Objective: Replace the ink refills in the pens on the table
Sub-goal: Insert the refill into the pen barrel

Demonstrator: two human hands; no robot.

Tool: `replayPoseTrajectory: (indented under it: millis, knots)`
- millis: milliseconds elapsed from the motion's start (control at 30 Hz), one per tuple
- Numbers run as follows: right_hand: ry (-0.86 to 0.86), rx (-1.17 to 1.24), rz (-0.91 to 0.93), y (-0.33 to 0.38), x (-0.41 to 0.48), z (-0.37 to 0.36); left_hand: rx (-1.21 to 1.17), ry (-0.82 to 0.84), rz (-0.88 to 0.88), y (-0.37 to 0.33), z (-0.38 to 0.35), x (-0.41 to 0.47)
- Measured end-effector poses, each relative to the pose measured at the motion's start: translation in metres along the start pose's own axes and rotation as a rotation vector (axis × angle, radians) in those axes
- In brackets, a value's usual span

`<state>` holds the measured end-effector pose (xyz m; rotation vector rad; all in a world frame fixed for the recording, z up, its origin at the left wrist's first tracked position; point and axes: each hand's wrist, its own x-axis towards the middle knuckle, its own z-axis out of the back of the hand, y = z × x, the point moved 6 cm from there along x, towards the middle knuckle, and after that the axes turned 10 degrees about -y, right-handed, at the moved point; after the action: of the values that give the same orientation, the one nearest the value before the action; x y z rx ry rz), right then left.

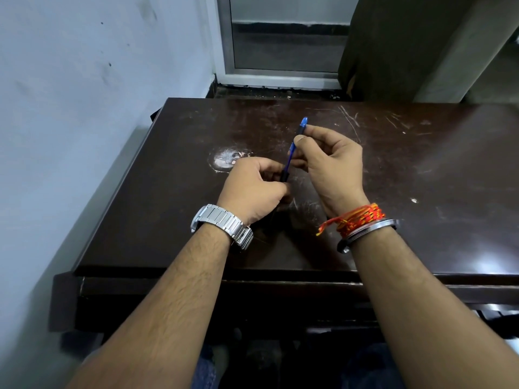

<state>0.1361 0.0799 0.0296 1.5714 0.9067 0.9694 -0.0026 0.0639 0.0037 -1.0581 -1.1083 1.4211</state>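
A blue pen (292, 153) with a dark grip end is held slanted above the dark brown table (421, 178), its blue top pointing up and away. My right hand (328, 167) pinches the upper barrel between thumb and fingers. My left hand (255, 186) grips the pen's dark lower end, fingers curled round it. The pen's tip is hidden inside my left hand. No other pen or loose refill shows on the table.
The scratched table has a white worn patch (226, 161) just left of my hands. A pale wall (84, 94) runs along the left; a metal-framed door (280, 46) and a dark curtain (393, 46) stand behind. A watch is on my left wrist, bangles on my right.
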Motion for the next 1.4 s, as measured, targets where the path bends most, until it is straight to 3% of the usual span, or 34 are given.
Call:
replayPoseTrajectory:
  millis: [400,700,933,1400]
  knots:
    - [0.055,-0.185,0.007,-0.007,-0.002,-0.004,0.004,-0.063,-0.056,-0.003,0.004,0.003]
    - [0.093,-0.165,-0.060,-0.012,-0.003,-0.006,0.076,-0.145,-0.143,-0.009,0.010,0.001]
    - [0.092,-0.199,-0.025,-0.010,-0.004,-0.007,0.002,-0.181,-0.092,-0.004,0.011,0.004]
    - [0.074,-0.149,-0.040,-0.006,-0.004,-0.001,-0.041,-0.149,-0.115,-0.010,0.007,-0.001]
